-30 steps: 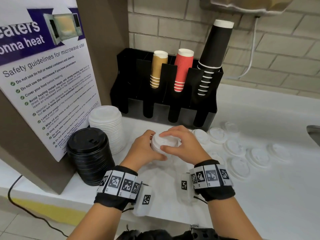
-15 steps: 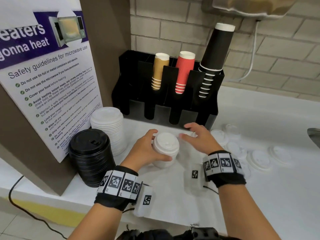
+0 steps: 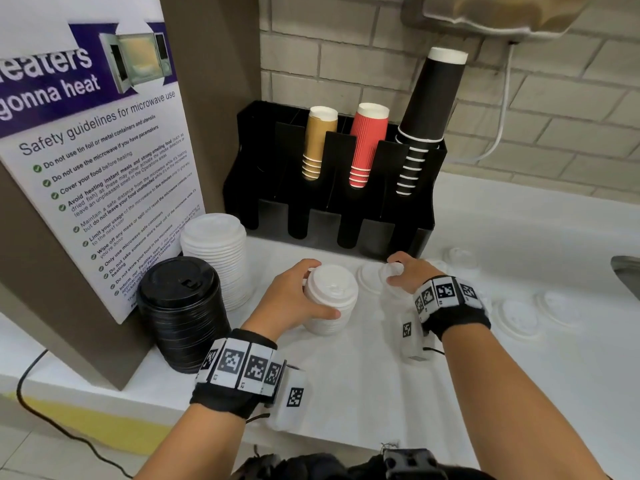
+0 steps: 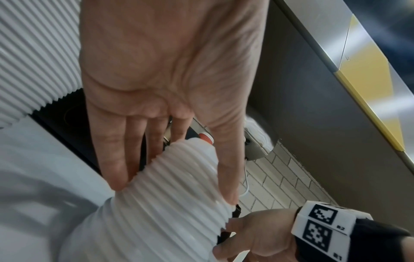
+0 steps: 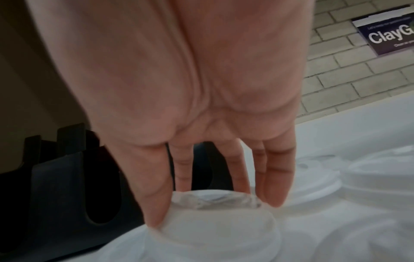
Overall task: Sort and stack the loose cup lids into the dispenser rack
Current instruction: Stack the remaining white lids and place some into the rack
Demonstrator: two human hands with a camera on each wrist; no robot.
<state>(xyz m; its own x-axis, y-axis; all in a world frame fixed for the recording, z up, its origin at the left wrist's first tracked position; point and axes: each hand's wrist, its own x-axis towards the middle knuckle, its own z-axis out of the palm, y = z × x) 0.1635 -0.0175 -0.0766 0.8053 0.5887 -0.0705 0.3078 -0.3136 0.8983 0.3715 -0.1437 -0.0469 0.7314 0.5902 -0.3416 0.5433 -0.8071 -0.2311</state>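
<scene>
My left hand (image 3: 294, 299) grips a short stack of small white lids (image 3: 330, 297) that stands on the white counter; in the left wrist view its fingers (image 4: 116, 159) and thumb wrap the ribbed lid stack (image 4: 168, 203). To its right, my right hand (image 3: 410, 275) reaches down onto a loose white lid (image 3: 393, 271) just in front of the black dispenser rack (image 3: 332, 216). The right wrist view shows its fingertips (image 5: 156, 212) pinching the raised top of that lid (image 5: 212, 221). More loose white lids (image 3: 516, 318) lie to the right.
A tall stack of larger white lids (image 3: 216, 258) and a stack of black lids (image 3: 180, 313) stand at the left beside a microwave safety sign (image 3: 97, 168). The rack holds tan, red and black cup stacks (image 3: 367, 143). A sink edge (image 3: 627, 271) shows at far right.
My right hand left the top of the held lid stack and moved right and away to a loose lid by the rack. My left hand kept its hold on the stack.
</scene>
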